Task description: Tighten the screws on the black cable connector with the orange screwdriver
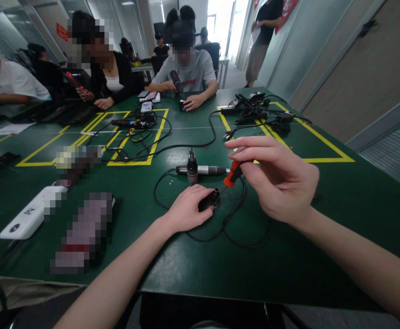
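My left hand (188,211) rests on the green table (220,265), fingers closed round a small black round connector part (214,197). My right hand (278,178) hovers just above and to the right, pinching an orange-handled screwdriver (233,172) whose tip points down at that part. Behind them lies a silver and black cylindrical connector (203,170) with a short black piece (192,165) standing on it. A black cable (234,224) loops on the table under both hands.
A white flat device (24,217) lies at the left, with blurred items beside it. Yellow tape boxes (145,162) mark the table; cables and black gear (254,109) sit in them. Several people sit at the far side, and one stands in the doorway.
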The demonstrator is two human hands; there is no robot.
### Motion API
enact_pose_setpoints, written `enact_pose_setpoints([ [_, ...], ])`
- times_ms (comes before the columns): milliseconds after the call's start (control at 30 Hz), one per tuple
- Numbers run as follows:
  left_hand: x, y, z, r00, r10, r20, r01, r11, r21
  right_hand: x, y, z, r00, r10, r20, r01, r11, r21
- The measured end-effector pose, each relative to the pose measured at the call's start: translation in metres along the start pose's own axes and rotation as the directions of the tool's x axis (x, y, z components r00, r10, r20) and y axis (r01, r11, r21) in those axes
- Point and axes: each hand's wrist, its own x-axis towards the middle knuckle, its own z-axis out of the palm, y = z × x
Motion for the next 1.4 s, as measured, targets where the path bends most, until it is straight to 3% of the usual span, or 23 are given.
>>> enact_pose_setpoints([
  [467, -0.0007, -0.0001, 0.0000, 1.000, -0.019, 0.014, 0.018, 1.000, 0.022, 0.0001, 0.0042, 0.0003, 0.997, -0.054, -0.046, 0.053, 0.998, -0.034],
  [867, -0.0004, 0.0008, 0.0005, 1.000, -0.028, -0.001, 0.028, 0.999, 0.019, 0.0009, 0.0017, 0.0001, 0.999, -0.036, -0.004, 0.037, 0.998, 0.047],
  [1200, -0.0004, 0.0008, -0.0002, 1.000, -0.019, 0.000, 0.019, 1.000, -0.009, -0.0001, 0.0021, -0.0018, 1.000, 0.003, -0.026, -0.003, 1.000, 0.010],
  [1400, -0.0008, 0.0005, 0.0003, 1.000, -0.015, -0.003, 0.015, 1.000, -0.004, -0.0010, 0.0045, -0.0009, 0.997, -0.076, -0.023, 0.077, 0.996, 0.035],
])
